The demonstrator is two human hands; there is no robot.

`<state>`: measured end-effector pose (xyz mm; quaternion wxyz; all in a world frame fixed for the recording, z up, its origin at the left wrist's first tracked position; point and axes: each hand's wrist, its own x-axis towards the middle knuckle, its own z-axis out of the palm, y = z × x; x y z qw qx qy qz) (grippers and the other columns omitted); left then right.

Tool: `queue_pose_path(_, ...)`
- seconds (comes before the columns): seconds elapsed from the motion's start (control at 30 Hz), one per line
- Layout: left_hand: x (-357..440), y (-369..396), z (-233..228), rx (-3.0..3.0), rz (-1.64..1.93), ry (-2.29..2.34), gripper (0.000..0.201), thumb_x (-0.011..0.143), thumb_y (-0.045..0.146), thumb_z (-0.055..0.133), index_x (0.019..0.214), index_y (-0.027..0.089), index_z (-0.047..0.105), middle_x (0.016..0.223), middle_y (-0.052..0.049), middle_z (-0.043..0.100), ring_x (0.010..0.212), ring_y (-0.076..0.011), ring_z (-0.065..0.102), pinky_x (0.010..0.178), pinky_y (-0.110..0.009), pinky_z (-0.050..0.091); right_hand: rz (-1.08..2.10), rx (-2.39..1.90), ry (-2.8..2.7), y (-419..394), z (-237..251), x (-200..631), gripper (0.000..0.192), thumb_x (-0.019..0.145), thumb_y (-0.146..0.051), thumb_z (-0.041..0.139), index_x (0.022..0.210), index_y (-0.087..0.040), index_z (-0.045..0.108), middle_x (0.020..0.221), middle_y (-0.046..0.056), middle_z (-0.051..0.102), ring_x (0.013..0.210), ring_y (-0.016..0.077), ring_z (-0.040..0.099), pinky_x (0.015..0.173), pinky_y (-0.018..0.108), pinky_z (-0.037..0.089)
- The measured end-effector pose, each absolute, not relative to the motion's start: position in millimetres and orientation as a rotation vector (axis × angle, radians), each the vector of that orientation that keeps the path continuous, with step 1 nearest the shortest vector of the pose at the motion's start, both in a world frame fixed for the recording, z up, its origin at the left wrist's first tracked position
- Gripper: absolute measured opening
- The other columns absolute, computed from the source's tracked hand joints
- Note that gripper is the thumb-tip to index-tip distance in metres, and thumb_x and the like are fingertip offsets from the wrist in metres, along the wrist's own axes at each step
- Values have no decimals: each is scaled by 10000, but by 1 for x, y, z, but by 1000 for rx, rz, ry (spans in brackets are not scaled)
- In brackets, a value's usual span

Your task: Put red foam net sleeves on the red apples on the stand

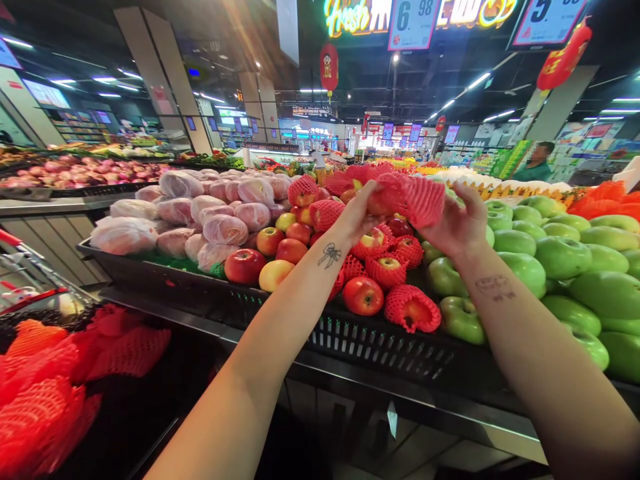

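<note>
Above the apples, both hands are at a red foam fruit net [417, 199]. My left hand [361, 212] is closed on its left part, fingers partly hidden behind it. My right hand [457, 225] grips the right end of the net, thumb against its lower edge. Whether an apple sits inside the net cannot be made out. Below lie several red apples, such as a bare apple [363, 296] and a netted apple [413, 309] at the front of the black crate [370, 343].
Green apples [563, 257] fill the right side, and wrapped pinkish fruit [225, 229] the left. Loose red nets [45, 400] lie in a dark container at lower left, near a shopping cart [35, 267]. A person [537, 163] stands at the far right.
</note>
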<state>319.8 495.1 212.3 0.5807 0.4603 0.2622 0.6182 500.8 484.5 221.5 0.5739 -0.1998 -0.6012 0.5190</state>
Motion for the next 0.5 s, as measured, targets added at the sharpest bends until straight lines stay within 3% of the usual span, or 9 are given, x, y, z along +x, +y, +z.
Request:
queue_pose_path(0.2, 319, 493, 214, 1083, 1415, 571, 296, 849, 484, 751, 895, 214, 636, 799, -87, 708, 953, -263, 700, 808, -375, 590, 1343, -618, -1476, 498, 214, 495, 354, 746, -506, 828, 988, -273, 716, 1049, 23, 776, 1148, 291, 717, 874, 432, 651)
queue_pose_path(0.37, 317, 490, 212, 1154, 1340, 549, 304, 797, 433, 779, 799, 207, 575, 698, -34, 601, 696, -161, 615, 642, -288, 522, 1305, -567, -1311, 509, 214, 498, 152, 828, -394, 724, 855, -262, 655, 896, 1, 751, 998, 237, 735, 842, 383, 648)
queue_pose_path(0.5, 318, 483, 213, 1225, 1187, 512, 295, 796, 445, 726, 852, 190, 588, 669, 6, 568, 623, -130, 560, 592, -254, 475, 1279, -600, -1277, 511, 212, 494, 198, 775, -352, 741, 788, -244, 576, 823, 3, 723, 959, 234, 737, 875, 391, 647)
